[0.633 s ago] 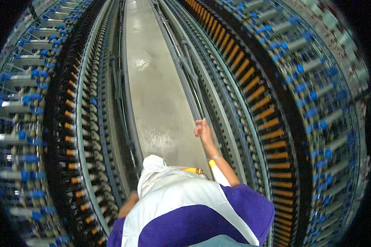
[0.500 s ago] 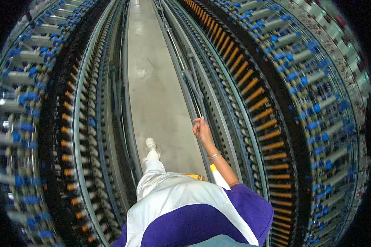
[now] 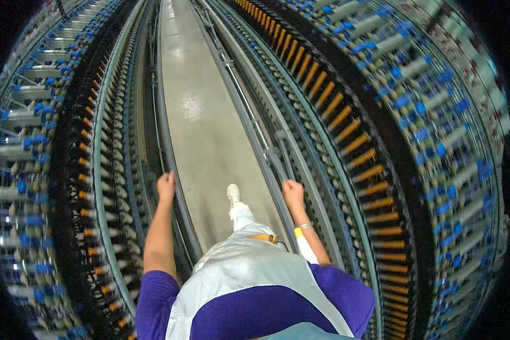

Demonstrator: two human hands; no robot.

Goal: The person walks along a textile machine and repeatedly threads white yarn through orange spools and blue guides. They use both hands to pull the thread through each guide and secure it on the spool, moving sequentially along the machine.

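Between two long spinning frames | left hand (image 3: 166,187) fisted, near left frame's rail (image 3: 178,195), contact unclear | right hand (image 3: 293,194) fisted, near right frame's rail (image 3: 266,164), holding nothing visible | orange bobbins (image 3: 374,170) line right frame | progress: mid-aisle (image 3: 198,113), walking; no bobbin handled.

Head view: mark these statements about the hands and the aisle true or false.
1. The left hand is a closed fist beside the left metal rail. True.
2. The right hand holds an orange bobbin. False: it is a bare fist by the right metal rail.
3. The grey concrete aisle floor runs between two machine rows. True.
4. The white shoe rests on the right rail. False: it is over the floor.
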